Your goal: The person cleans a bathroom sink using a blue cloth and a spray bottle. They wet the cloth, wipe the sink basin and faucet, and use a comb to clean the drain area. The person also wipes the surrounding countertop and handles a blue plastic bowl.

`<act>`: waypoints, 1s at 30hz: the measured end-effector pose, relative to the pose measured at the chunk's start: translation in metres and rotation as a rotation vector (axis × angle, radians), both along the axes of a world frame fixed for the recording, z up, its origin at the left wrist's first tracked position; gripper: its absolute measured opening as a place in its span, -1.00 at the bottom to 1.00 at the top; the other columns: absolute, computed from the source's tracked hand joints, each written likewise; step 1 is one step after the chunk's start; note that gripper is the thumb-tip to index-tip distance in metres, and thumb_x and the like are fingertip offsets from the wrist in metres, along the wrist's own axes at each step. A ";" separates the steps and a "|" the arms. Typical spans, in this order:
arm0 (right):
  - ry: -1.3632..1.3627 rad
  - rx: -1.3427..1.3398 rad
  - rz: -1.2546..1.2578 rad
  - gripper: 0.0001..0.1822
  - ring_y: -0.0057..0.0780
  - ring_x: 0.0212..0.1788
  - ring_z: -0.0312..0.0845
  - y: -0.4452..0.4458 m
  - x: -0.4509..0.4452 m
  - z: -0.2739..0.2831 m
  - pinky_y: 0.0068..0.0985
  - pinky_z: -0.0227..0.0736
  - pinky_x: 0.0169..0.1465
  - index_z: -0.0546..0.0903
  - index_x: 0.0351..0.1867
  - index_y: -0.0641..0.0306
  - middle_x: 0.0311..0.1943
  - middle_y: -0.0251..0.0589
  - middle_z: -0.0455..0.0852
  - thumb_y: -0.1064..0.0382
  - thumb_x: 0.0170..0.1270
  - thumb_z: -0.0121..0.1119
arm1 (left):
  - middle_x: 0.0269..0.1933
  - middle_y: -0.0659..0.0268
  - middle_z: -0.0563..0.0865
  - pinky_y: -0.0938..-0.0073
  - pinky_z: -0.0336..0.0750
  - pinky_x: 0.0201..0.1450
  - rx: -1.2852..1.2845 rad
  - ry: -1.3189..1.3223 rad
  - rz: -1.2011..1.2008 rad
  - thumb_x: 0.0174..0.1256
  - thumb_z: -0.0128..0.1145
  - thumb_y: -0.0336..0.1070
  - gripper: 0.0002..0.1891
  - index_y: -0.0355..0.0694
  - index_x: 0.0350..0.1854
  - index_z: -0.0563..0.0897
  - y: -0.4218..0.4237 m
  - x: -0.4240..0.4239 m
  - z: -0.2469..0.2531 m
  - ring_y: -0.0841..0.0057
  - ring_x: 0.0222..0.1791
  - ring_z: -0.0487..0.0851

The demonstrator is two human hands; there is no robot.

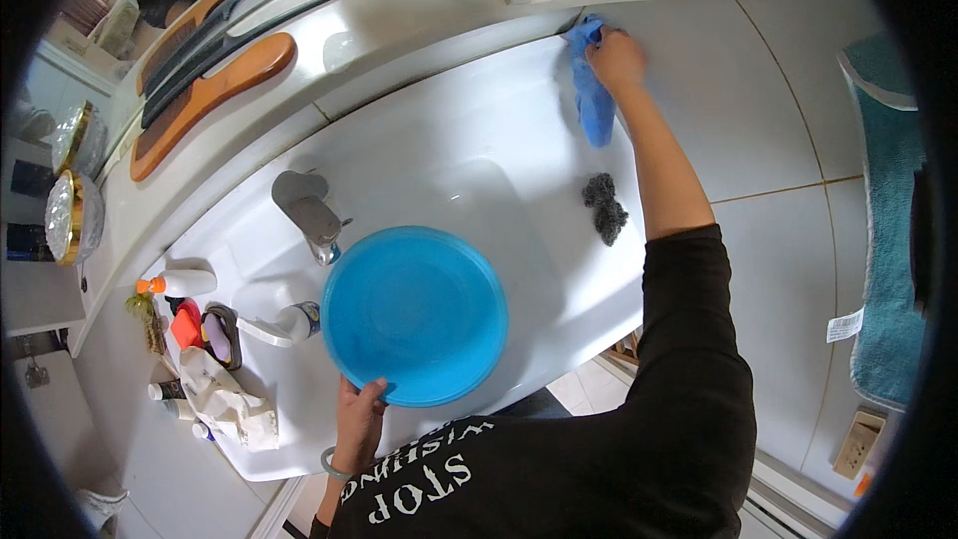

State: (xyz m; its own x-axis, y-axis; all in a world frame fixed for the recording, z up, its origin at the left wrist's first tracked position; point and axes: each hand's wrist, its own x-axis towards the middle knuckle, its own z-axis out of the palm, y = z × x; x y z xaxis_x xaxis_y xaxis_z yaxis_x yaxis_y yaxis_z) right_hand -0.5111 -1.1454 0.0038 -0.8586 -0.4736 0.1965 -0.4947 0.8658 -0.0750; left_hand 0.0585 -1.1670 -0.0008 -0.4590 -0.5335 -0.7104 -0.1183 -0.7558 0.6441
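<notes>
My left hand [361, 419] grips the near rim of a round blue plastic basin [419, 314], thumb over the edge. The basin is tilted and covers part of the white washbasin [524, 254]. At the far right corner my right hand [620, 60] has its fingers closed on a limp blue cloth or rubber glove [593, 101]; which it is I cannot tell. Nearer to me, two dark steel-wool scourers [605, 208] lie on the washbasin's right ledge. A metal faucet [307, 211] stands to the left, just beyond the basin.
On the left ledge are a spray bottle [299, 320], an orange-capped white bottle [187, 283], a soap dish [221, 337] and a crumpled white cloth [224, 397]. A shelf above holds a wooden hairbrush [217, 101]. A teal towel [891, 254] hangs on the right wall, above a socket [859, 443].
</notes>
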 end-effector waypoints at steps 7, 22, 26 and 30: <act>0.027 -0.164 -0.188 -0.72 -0.13 0.03 0.55 -0.056 0.000 -0.052 -0.23 0.53 -0.03 0.67 -0.17 0.28 0.06 -0.10 0.52 0.22 0.14 0.10 | 0.02 0.26 0.53 0.42 0.48 -0.09 0.010 -0.016 -0.037 0.16 0.07 -0.50 -0.45 -0.18 0.23 0.26 0.002 0.007 -0.006 0.50 -0.09 0.54; -0.461 -0.388 0.610 -0.73 -0.17 0.01 0.54 -0.126 0.176 -0.039 -0.22 0.44 0.06 0.70 -0.22 0.10 -0.07 -0.22 0.62 0.18 0.10 0.04 | 0.06 0.21 0.50 0.29 0.51 0.07 0.042 -0.028 0.088 0.17 0.07 -0.51 -0.47 -0.20 0.22 0.27 0.002 0.032 -0.004 0.39 -0.01 0.54; -0.435 -0.903 0.088 -0.71 -0.09 -0.07 0.57 -0.055 0.059 -0.073 -0.25 0.47 -0.02 0.60 -0.12 0.19 -0.13 -0.02 0.63 0.23 0.09 0.19 | 0.07 0.21 0.51 0.30 0.50 0.08 0.034 0.004 0.119 0.18 0.07 -0.50 -0.46 -0.22 0.24 0.26 0.003 0.043 -0.006 0.39 -0.01 0.54; 0.217 -0.589 -0.092 -0.62 -0.03 -0.01 0.50 -0.004 0.004 -0.083 -0.20 0.47 -0.01 0.54 -0.05 0.27 -0.01 -0.03 0.51 0.28 0.03 0.21 | 0.06 0.20 0.51 0.32 0.51 0.05 0.056 -0.017 0.122 0.18 0.08 -0.48 -0.45 -0.21 0.25 0.26 0.008 0.052 -0.009 0.40 -0.03 0.56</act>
